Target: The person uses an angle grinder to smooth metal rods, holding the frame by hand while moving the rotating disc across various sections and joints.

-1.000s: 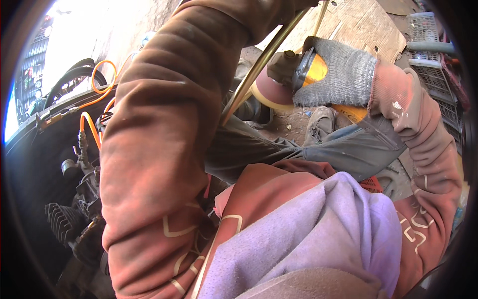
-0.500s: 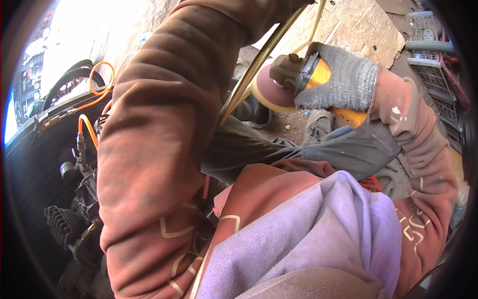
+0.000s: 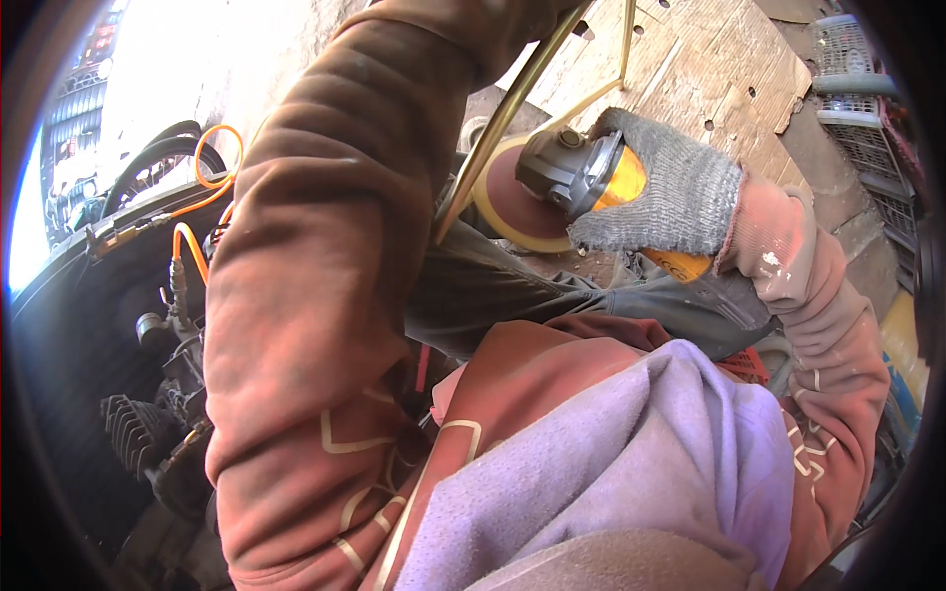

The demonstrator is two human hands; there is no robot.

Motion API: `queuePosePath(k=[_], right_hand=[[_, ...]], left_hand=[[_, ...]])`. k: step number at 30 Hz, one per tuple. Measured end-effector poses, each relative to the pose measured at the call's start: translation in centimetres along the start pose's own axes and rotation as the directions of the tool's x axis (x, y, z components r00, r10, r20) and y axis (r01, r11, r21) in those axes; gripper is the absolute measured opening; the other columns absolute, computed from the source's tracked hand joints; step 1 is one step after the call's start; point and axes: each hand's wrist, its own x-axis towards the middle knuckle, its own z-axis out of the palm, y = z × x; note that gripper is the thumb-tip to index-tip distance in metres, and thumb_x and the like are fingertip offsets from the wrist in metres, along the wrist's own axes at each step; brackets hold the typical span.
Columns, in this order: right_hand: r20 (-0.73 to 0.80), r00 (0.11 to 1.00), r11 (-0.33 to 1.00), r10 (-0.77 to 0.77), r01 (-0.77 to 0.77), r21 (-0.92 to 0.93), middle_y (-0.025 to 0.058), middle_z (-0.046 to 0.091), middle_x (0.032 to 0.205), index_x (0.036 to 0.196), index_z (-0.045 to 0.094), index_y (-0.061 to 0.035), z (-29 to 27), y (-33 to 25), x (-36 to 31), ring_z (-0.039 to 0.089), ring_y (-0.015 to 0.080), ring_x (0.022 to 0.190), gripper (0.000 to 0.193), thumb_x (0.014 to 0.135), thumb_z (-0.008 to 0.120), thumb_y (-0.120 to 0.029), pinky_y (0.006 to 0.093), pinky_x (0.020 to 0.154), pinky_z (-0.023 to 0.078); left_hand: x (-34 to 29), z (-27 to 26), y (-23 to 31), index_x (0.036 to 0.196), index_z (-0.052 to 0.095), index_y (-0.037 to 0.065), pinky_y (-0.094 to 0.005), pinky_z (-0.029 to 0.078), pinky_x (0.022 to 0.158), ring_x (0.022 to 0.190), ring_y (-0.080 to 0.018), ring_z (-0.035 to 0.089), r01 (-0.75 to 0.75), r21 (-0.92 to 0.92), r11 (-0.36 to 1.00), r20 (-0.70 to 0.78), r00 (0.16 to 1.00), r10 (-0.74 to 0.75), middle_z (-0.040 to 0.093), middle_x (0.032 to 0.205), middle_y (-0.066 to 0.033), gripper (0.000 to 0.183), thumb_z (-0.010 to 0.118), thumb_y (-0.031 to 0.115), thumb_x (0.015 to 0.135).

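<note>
In my right hand (image 3: 680,187), covered by a grey knitted glove, is a yellow angle grinder (image 3: 623,180) with a grey metal head. Its round disc (image 3: 512,202), maroon with a pale yellow rim, lies beside a thin gold-coloured metal bar (image 3: 517,98). Whether the disc touches the bar I cannot tell. A second thin gold bar (image 3: 628,44) bends near the disc. My left arm (image 3: 315,227) reaches up to the top edge in a brownish-red sleeve; its hand is out of the picture.
Flattened cardboard (image 3: 680,69) covers the ground ahead. Plastic crates (image 3: 852,59) stand at the far right. To the left are a compressor (image 3: 148,428) with a finned cylinder, an orange hose (image 3: 187,236) and a black wheel (image 3: 158,163). My trouser leg (image 3: 512,295) lies beneath the grinder.
My right hand has drawn the grinder a little left and nearer to me, and more of its head and disc shows. The gold bars have shifted slightly left.
</note>
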Motion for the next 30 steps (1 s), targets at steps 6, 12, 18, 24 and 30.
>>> queuePosePath(k=[6,12,18,24,30], right_hand=[[0.012,0.997,0.995,-0.079,0.079,-0.056,0.0214,0.066,0.101,0.115,0.055,0.0067,-0.1,0.2,0.6,0.066,0.0288,0.094,0.079,0.061,0.083,-0.044,0.0349,0.084,0.053],[0.033,0.994,0.993,-0.101,0.103,-0.057,0.0213,0.066,0.104,0.118,0.054,0.0062,0.5,1.2,1.1,0.066,0.0296,0.097,0.083,0.06,0.083,-0.045,0.0351,0.087,0.052],[0.033,0.991,0.989,-0.133,0.135,-0.057,0.0204,0.065,0.106,0.119,0.054,0.005,1.2,1.6,0.9,0.065,0.0298,0.099,0.083,0.06,0.083,-0.046,0.0357,0.089,0.051],[0.044,0.99,0.99,-0.134,0.132,0.052,0.0196,0.065,0.106,0.119,0.054,0.0032,1.4,2.1,1.2,0.065,0.0294,0.1,0.081,0.061,0.083,-0.045,0.0354,0.089,0.051],[0.009,0.994,0.993,-0.105,0.105,-0.056,0.0193,0.066,0.105,0.117,0.055,0.0034,0.5,0.1,0.1,0.065,0.0293,0.098,0.08,0.06,0.084,-0.045,0.0355,0.088,0.051]], left_hand=[[0.7,0.7,0.2,0.082,0.074,0.008,-0.0374,0.051,0.063,0.067,-0.0245,0.068,0.025,0.104,0.994,0.0,1.0,-0.025,0.068,0.07,-0.0111,0.03,0.064,0.036,0.079],[0.8,0.9,-0.6,0.081,0.074,0.008,-0.0371,0.051,0.064,0.066,-0.0234,0.067,-0.003,0.009,1.0,-0.012,1.0,0.003,0.068,0.069,-0.0108,0.026,0.064,0.032,0.079],[1.3,1.2,-1.3,0.079,0.074,0.008,-0.0354,0.051,0.064,0.065,-0.022,0.067,0.017,-0.04,0.999,-0.023,1.0,-0.018,0.069,0.069,-0.0095,0.024,0.064,0.029,0.08],[1.5,1.6,-1.3,0.079,0.074,0.008,-0.0355,0.051,0.064,0.066,-0.0209,0.068,0.042,-0.053,0.998,-0.036,0.998,-0.044,0.069,0.07,-0.0084,0.024,0.064,0.029,0.081],[1.5,1.7,-1.7,0.08,0.073,0.007,-0.0349,0.05,0.063,0.065,-0.0201,0.067,0.033,-0.175,0.984,-0.028,0.999,-0.038,0.068,0.068,-0.008,0.022,0.064,0.027,0.081]])
